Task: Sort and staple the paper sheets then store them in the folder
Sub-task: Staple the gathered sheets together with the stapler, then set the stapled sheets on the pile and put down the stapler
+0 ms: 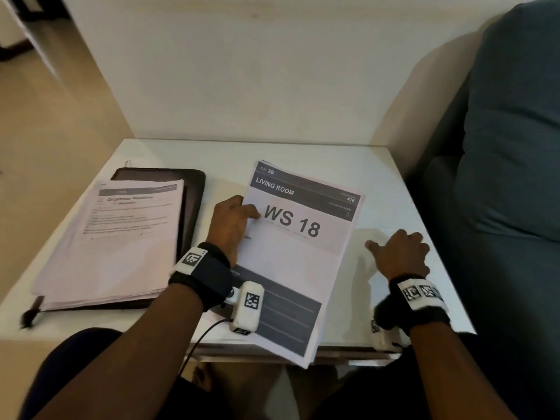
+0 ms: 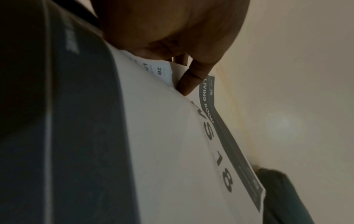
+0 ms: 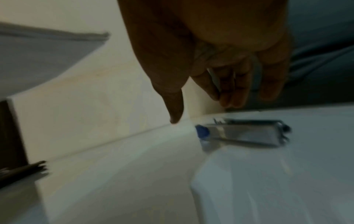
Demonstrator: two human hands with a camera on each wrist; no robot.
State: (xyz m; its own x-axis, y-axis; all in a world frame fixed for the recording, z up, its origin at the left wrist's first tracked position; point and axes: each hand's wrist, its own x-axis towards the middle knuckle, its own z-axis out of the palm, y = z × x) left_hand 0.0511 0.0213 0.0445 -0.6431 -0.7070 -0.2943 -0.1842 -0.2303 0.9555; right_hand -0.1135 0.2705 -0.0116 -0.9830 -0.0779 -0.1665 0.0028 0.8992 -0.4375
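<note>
A stack of printed sheets [image 1: 297, 259] headed "LIVING ROOM, WS 18" lies tilted at the table's middle, its near corner past the front edge. My left hand [image 1: 239, 219] pinches its left edge, thumb [image 2: 187, 84] on the top sheet [image 2: 172, 151] and fingers underneath. A second paper stack [image 1: 121, 244] rests on a dark folder [image 1: 194, 189] at the left. A metal stapler [image 3: 243, 133] with a blue end lies on the table. My right hand [image 1: 394, 250] hovers just above it, fingers [image 3: 229, 94] loosely curled and holding nothing. In the head view the hand hides the stapler.
The white table [image 1: 333, 156] stands against a cream wall. A teal upholstered seat [image 1: 509, 177] presses close along the right side. A thin dark object [image 1: 30, 313] sticks out at the folder's near left corner. My knees are under the front edge.
</note>
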